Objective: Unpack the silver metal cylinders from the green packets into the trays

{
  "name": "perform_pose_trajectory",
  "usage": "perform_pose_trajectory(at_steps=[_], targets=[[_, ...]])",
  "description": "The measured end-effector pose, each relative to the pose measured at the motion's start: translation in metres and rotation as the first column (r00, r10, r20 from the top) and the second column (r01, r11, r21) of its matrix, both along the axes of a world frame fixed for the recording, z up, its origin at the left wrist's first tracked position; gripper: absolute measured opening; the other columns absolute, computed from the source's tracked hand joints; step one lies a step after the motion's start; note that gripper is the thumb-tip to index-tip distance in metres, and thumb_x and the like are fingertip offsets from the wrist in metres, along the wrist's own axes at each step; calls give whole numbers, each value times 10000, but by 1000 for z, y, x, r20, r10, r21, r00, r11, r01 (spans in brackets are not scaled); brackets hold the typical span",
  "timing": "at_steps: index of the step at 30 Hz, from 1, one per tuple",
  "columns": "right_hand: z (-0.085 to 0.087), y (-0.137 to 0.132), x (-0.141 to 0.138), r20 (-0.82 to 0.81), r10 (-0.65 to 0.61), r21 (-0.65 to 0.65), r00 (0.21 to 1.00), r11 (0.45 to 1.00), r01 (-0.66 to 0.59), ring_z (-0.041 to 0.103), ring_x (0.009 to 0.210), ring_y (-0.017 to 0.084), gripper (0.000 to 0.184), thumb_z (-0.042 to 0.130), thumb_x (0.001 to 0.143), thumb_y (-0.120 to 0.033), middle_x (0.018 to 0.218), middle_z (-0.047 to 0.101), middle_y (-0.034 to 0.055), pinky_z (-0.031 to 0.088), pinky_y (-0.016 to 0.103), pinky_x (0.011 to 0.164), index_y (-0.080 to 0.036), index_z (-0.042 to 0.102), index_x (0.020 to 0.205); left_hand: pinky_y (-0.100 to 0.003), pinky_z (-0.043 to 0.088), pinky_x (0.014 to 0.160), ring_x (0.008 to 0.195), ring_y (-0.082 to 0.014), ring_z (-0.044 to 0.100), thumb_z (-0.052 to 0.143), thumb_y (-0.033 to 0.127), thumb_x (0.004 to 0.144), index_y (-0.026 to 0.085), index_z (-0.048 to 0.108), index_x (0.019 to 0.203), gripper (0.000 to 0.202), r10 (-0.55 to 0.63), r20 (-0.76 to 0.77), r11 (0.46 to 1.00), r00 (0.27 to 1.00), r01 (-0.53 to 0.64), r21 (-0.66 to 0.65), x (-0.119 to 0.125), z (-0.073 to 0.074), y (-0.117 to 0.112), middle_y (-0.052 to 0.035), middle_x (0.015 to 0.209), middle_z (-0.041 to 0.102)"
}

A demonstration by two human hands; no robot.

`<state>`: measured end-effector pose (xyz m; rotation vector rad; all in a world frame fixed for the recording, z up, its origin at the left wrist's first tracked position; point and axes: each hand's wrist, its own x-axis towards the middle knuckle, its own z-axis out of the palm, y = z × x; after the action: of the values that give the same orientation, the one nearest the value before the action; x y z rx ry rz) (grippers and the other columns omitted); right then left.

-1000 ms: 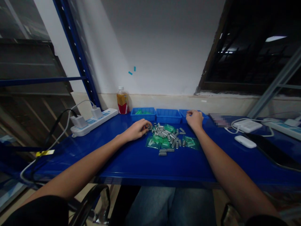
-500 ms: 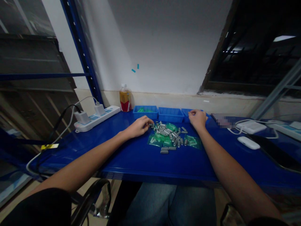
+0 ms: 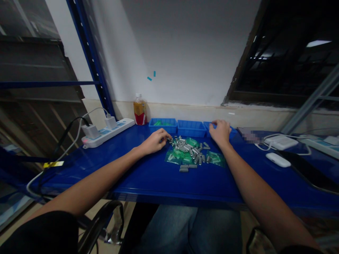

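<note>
A heap of small silver metal cylinders (image 3: 189,150) lies on several green plastic bags (image 3: 178,156) in the middle of the blue table (image 3: 164,180). My left hand (image 3: 155,139) rests at the heap's left edge, fingers curled and pinched at a cylinder there. My right hand (image 3: 220,132) sits palm down at the heap's far right, fingers loosely bent over the rim of the right blue tray (image 3: 209,125); whether it holds anything is hidden.
Three blue trays stand along the wall: the left blue tray (image 3: 162,124) holds green bags, and a middle blue tray (image 3: 191,127) stands beside it. A drink bottle (image 3: 139,111) and a white power strip (image 3: 106,131) are at the back left. White chargers (image 3: 280,142), a white case (image 3: 278,159) and a dark tablet (image 3: 309,174) lie right.
The view shifted slightly. My right hand slid a little farther toward the right tray; my left hand stays pinched at the heap's left edge.
</note>
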<state>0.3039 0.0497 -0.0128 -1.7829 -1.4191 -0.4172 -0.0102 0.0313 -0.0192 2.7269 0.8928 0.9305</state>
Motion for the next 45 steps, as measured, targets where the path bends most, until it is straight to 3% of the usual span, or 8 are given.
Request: perform_pose_trajectory(at_steps=[6,9,14,25,29,34,39,45], targets=[[14,-28,-74,203,509,18,836,852,-523,544,854,237,175,489,855,-262,841,649,77,355,348,782,-168,630,898,-316,463,763,802,-161,575,519,196,834,140,628,1057,254,49,196,984,979,-13,-180,2,1,3,-65,910,604],[8,-44,-109,310,639,-91,704,757,-647,537,876,231,181,527,859,-279,893,644,69,342,337,752,-175,610,982,-294,472,727,744,-144,585,581,258,803,112,516,1159,390,43,431,908,901,145,-394,6,1,2,-43,842,604],[0,-53,-125,347,683,-169,643,720,-673,514,895,229,129,515,871,-225,906,631,75,327,336,745,-164,593,954,-273,465,726,717,-122,589,660,279,750,122,456,1149,476,9,541,804,841,315,-504,11,1,-3,-15,807,592],[2,-56,-124,387,674,-156,629,720,-676,513,875,224,128,493,890,-218,903,627,70,328,327,729,-165,587,958,-260,457,662,629,-108,565,606,285,795,145,436,1134,404,34,538,785,842,311,-536,11,4,-6,12,720,586],[3,-56,-124,345,678,-152,650,723,-674,523,856,221,166,456,918,-250,861,635,71,330,326,726,-171,600,897,-275,465,659,639,-122,567,505,293,855,130,439,1148,343,29,456,852,889,217,-476,9,7,-10,-1,717,586],[1,-52,-124,298,674,-180,676,735,-654,532,802,203,265,391,946,-259,780,625,65,345,317,725,-178,591,791,-270,468,700,739,-138,574,535,289,847,140,519,1079,276,-52,252,981,966,97,-170,9,12,-19,-39,842,612],[2,-54,-125,266,688,-157,675,722,-674,540,777,198,284,375,952,-260,761,615,60,364,311,727,-176,581,776,-250,455,667,709,-135,565,497,310,875,133,584,941,209,14,185,998,983,-2,-67,9,19,-24,-33,806,623],[4,-56,-123,237,724,-71,648,678,-732,551,820,205,176,527,872,-231,833,610,52,400,312,756,-162,557,1032,-245,422,637,695,-140,552,426,370,906,121,600,876,305,61,212,987,975,-27,-159,8,15,-19,-36,794,625]])
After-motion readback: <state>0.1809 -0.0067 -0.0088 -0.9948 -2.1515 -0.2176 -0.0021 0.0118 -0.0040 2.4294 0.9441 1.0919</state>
